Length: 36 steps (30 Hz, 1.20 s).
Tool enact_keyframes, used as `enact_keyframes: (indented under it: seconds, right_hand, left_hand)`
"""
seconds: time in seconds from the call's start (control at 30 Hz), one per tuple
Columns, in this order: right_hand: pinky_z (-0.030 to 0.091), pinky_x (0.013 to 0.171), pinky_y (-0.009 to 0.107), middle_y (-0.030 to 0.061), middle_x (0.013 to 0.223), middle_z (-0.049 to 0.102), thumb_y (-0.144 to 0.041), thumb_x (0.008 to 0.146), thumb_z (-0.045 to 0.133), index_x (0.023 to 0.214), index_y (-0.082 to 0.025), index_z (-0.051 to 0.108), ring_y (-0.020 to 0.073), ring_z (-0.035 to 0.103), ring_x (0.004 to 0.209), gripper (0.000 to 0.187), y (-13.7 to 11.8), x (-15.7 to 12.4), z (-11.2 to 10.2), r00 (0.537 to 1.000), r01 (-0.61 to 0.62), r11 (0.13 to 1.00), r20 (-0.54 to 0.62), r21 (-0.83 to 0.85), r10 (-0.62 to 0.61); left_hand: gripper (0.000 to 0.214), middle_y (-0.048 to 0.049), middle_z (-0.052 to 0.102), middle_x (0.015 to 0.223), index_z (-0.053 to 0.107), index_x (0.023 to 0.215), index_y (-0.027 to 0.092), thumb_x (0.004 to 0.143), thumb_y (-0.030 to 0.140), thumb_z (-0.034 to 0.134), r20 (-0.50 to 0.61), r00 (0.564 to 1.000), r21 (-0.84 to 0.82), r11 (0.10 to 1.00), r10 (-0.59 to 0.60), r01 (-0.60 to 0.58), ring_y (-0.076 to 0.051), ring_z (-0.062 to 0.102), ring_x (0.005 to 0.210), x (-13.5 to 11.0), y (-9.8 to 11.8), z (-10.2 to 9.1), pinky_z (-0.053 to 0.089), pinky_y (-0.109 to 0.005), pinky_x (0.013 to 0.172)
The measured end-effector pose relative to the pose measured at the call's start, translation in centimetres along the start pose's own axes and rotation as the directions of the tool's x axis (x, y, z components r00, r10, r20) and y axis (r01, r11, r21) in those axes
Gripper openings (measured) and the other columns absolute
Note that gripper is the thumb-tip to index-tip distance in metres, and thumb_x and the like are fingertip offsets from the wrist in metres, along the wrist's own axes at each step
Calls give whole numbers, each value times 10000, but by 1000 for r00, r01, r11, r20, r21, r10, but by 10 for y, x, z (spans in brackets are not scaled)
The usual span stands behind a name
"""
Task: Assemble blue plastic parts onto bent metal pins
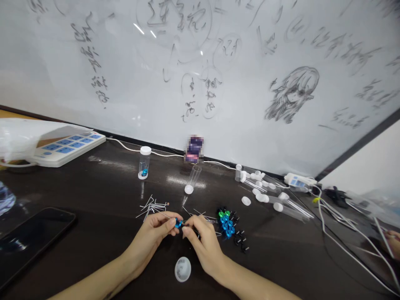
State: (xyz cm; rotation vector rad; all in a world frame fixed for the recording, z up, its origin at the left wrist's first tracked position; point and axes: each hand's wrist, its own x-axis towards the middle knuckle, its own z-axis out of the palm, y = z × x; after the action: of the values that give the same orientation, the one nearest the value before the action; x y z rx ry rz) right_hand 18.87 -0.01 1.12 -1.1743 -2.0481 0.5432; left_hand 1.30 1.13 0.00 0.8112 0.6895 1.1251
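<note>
My left hand [156, 231] is closed in a pinch around a small shiny blue metal part [178, 223]. My right hand [201, 237] is also pinched, its fingertips right beside that part; whatever it grips is too small and hidden to name. Behind my left hand lies a pile of thin L-shaped silver hex keys [153, 207], and more thin rods [204, 215] lie behind my right hand. To the right are several blue metal parts [227, 227], green ones [224, 213] and small black pieces [240, 239]. A round whitish cap [183, 269] sits between my forearms.
A capped clear tube [144, 163] with blue inside and an open one [193, 179] stand behind. Clear tubes and white caps [261, 185] lie back right. A phone [34, 237] and power strip [71, 148] are left, cables [331, 225] and another person's hand [393, 241] right.
</note>
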Motion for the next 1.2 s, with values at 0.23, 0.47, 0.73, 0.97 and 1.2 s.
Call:
enact_keyframes:
  seconds: [0.23,0.47,0.73,0.97,1.2]
  right_hand:
    - [398,763,304,0,867,596,-154,890,621,920,-224,557,171,540,764,100,5,0,5,995,77,996,-65,44,-74]
    - [376,765,309,-11,790,566,-271,989,457,870,-218,547,173,533,767,158,-1,1,-1,1000,3,999,-23,49,-2]
    - [374,759,304,-4,859,561,-138,900,588,899,-216,518,167,528,769,105,4,0,4,996,51,998,-69,34,-48]
    - [366,701,288,-21,722,546,-233,970,501,754,-209,504,165,507,719,217,3,1,2,1000,-19,1000,-2,19,19]
    - [384,753,289,-11,848,565,-148,881,626,879,-216,527,162,529,763,120,4,0,5,997,38,997,-74,61,-34]
  left_hand:
    - [147,-16,654,679,769,883,172,780,265,720,3,1000,7,1000,13,-13,-142,529,695,2,-4,-4,417,-260,746]
    - [129,-18,652,700,769,869,165,792,251,712,-2,1000,6,1000,24,-24,-135,521,703,-1,-1,-2,421,-249,747]
    - [138,-15,660,698,765,873,161,782,253,719,-8,1000,4,1000,20,-20,-127,524,693,2,-3,-4,415,-243,741]
    - [136,-9,650,666,765,862,160,787,261,713,-3,1000,21,1000,18,-18,-129,526,687,1,-3,-3,410,-245,738]
    - [149,-2,633,645,765,862,162,774,275,724,-18,1000,29,1000,6,-5,-131,519,685,1,-1,-2,403,-247,740]
